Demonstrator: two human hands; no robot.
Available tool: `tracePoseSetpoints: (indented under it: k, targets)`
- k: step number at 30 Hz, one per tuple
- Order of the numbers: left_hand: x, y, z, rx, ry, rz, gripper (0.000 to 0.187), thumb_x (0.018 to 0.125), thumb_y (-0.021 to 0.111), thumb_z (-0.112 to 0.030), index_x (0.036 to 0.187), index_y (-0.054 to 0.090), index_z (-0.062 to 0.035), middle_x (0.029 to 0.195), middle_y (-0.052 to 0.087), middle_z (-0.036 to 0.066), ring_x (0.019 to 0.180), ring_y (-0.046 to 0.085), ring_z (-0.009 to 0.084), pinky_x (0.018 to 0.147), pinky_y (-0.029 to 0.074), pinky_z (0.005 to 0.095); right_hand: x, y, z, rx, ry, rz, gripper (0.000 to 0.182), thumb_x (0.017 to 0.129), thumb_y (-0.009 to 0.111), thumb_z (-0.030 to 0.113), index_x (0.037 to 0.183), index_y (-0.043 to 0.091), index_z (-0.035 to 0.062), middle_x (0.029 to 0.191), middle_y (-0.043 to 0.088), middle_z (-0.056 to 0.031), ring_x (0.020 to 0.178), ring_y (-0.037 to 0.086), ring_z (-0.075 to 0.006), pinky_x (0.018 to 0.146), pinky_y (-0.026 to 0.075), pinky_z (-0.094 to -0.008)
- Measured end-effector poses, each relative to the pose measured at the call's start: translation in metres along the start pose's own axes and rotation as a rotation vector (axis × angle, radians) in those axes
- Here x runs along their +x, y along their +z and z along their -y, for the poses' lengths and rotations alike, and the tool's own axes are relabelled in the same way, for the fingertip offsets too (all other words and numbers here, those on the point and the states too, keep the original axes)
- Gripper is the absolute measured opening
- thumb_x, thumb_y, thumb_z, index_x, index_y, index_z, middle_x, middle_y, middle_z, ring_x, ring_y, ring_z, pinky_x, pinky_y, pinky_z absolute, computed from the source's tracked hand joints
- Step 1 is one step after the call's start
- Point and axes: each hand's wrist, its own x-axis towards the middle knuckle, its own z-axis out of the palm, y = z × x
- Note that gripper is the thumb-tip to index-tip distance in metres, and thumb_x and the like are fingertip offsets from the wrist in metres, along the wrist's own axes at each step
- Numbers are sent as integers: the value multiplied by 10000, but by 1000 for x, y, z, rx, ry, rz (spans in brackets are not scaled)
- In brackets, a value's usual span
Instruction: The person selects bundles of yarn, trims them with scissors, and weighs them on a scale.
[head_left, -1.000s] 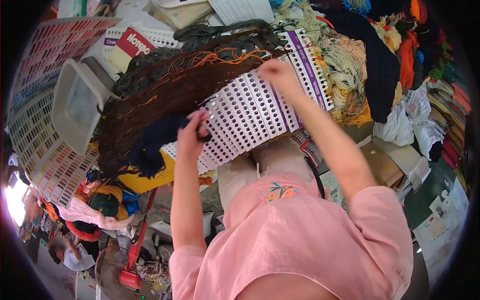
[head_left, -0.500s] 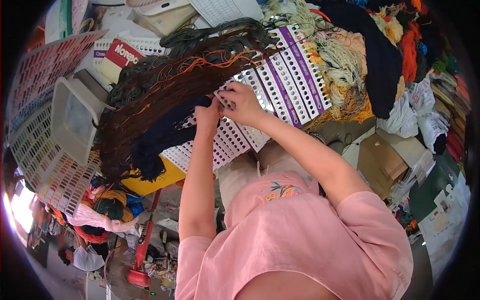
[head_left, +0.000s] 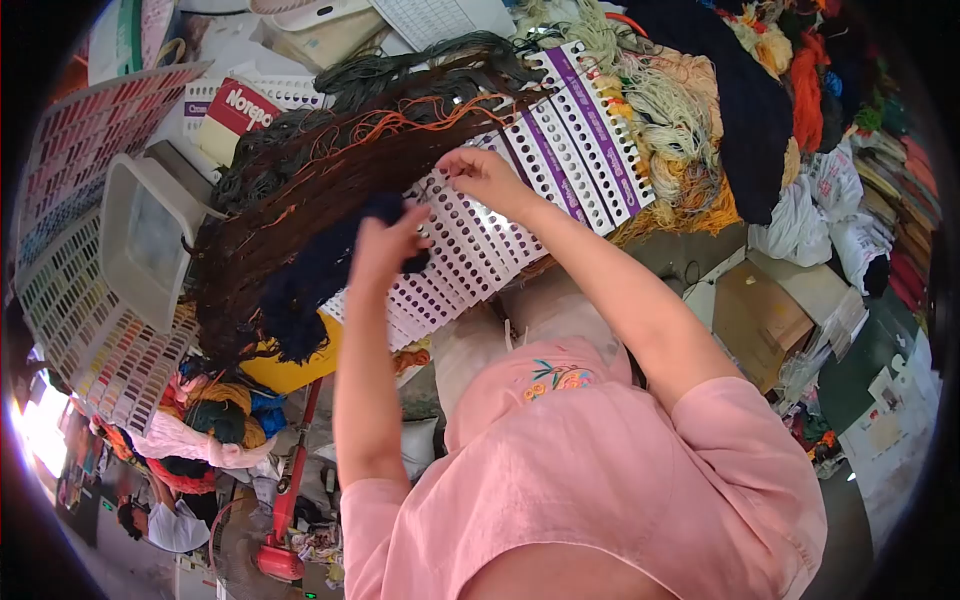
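White cards with rows of holes and purple label strips lie across the table in front of me. My right hand is at the upper edge of the cards, its thumb and fingertips pinched together; what they hold is too small to name. My left hand, blurred, is beside a dark navy yarn bundle, its fingers apart over the left part of the cards. Long dark brown yarn with orange strands runs behind both hands.
Pale and yellow yarn lies right of the cards. A white plastic basket, colour charts and a red notepad are at left. A cardboard box is at lower right. Another person is at far lower left.
My left hand has parted from my right hand and moved left and down, its fingers opening. The cards between them now lie flatter and more of their holes show.
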Motion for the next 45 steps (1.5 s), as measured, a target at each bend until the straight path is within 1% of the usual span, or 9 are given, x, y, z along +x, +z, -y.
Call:
tracePoseSetpoints:
  k: [5,7,9,13,16,20,38,42,45]
  targets:
    - [-83,-232,46,-710,100,-735,271,762,471,-206,978,490,-44,840,553,69,792,522,157,701,406,276,4,2,-3,-104,13,-34,264,654,590,80,904,533,17,666,480,0,615,439,-74,585,385,-206]
    - [-117,-307,88,-1115,257,-824,262,820,378,-96,1049,444,13,703,528,-1,484,397,46,735,405,257,4,3,-2,-117,-5,-65,277,644,599,77,906,532,20,652,475,1,611,440,-73,583,386,-207]
    - [-148,-230,38,-1049,208,-572,243,802,426,-81,1011,470,34,609,452,-42,410,278,11,359,203,115,1,6,3,-185,-25,-102,269,630,603,65,886,530,29,662,482,-5,615,449,-82,580,394,-214]
    - [-135,-115,36,-857,24,-187,230,771,519,-119,935,511,41,712,508,40,540,375,68,486,319,189,-20,30,14,-332,-114,-149,166,628,603,80,775,545,32,655,494,-29,608,475,-112,556,401,-236]
    - [-122,-54,25,-770,138,74,322,863,360,-229,986,487,41,1043,497,128,1007,457,198,733,425,333,-48,65,37,-244,-86,2,69,713,580,78,731,555,17,638,507,21,547,436,-37,493,367,-175]
    - [-115,-32,22,-898,148,230,398,872,308,-269,1074,425,53,988,506,126,840,508,203,707,441,335,-78,107,77,292,230,184,106,740,559,91,776,580,-7,633,545,-2,536,477,-40,450,374,-169]
    - [-130,-14,-4,-1081,126,240,489,856,262,-390,1079,420,15,1050,468,103,927,458,194,749,438,419,-88,89,109,445,243,157,72,715,523,34,722,585,-2,749,561,-42,566,517,-65,476,479,-204]
    - [-124,-9,4,-845,217,44,162,777,519,-84,916,508,-2,887,544,77,783,509,124,622,481,315,-85,87,103,460,156,139,73,695,519,10,710,587,-11,820,546,-67,617,550,-112,473,491,-218]
    - [-114,-7,1,-882,256,57,113,779,513,-77,868,515,-8,850,551,75,784,511,125,584,484,294,-86,85,103,566,85,113,51,675,523,3,662,572,1,865,520,-73,589,490,-84,478,471,-214]
